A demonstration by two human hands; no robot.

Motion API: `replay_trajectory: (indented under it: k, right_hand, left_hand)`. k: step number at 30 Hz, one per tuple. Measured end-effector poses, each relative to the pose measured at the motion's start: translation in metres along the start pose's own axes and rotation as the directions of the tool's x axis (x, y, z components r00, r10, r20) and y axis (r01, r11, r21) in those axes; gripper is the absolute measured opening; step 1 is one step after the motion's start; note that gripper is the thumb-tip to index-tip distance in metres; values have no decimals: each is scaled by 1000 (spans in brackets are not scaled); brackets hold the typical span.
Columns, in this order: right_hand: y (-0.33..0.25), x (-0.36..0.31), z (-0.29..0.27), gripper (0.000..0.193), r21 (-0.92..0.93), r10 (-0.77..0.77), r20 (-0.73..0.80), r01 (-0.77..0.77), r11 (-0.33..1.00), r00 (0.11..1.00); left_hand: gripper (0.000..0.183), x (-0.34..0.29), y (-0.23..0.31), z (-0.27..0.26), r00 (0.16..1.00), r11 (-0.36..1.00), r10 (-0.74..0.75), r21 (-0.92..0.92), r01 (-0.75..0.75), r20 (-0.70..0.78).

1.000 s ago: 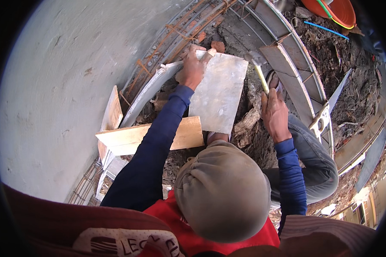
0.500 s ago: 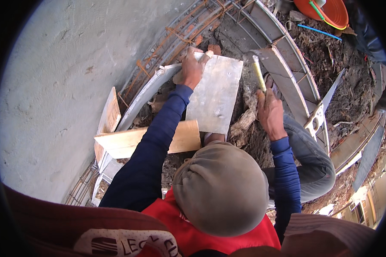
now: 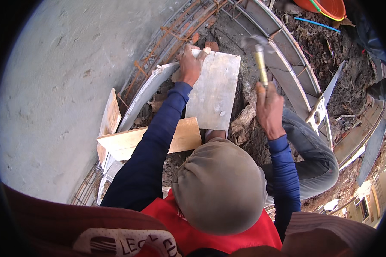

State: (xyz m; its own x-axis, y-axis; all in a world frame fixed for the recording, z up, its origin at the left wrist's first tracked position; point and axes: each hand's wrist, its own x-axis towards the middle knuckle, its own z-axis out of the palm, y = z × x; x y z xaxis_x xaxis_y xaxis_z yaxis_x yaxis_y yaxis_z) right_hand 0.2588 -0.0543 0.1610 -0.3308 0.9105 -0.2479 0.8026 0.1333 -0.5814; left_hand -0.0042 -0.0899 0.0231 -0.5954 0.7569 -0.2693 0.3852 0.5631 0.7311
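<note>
My left hand (image 3: 191, 66) grips the upper left corner of a pale, worn wooden board (image 3: 214, 90), its fingers at the top edge and its thumb on the face. To the right of the board, my right hand (image 3: 270, 109) is closed round the handle of a claw hammer (image 3: 260, 64). The yellowish handle points away from me, and the blurred metal head is up beside the board's far right corner, apart from it. A lighter, cleaner wooden plank (image 3: 184, 135) lies crosswise by the board's near end, partly behind my left sleeve.
A curved rebar cage (image 3: 171, 38) runs along the grey plastered wall (image 3: 73, 77). Curved formwork (image 3: 291, 73) arcs round the right, with a handsaw (image 3: 317, 113) leaning on it. An orange basin (image 3: 330, 8), a blue stick (image 3: 317, 24) and another person's dark sleeve (image 3: 379, 89) are beyond.
The hammer in my right hand has swung slightly, its handle now more upright and its head blurred and farther away from me. My left hand stays on the board's corner.
</note>
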Motion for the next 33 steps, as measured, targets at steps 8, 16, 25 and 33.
replay_trajectory:
  k: [8,16,25,33]
  right_hand:
    - [43,-16,37,29,-187,35,41,-26,982,999]
    - [16,-16,15,26,242,33,-235,26,970,971]
    - [-2,0,0,33,235,155,-134,-121,964,979]
    - [42,-1,48,33,-155,139,101,-122,980,985]
  left_hand:
    - [52,-3,0,10,999,1000,4,9,-5,35]
    - [46,1,5,10,1000,999,-19,-33,20,21]
    - [46,2,-8,8,1000,1000,-6,-10,6,20]
    - [50,10,-9,16,999,999,-27,30,26,20]
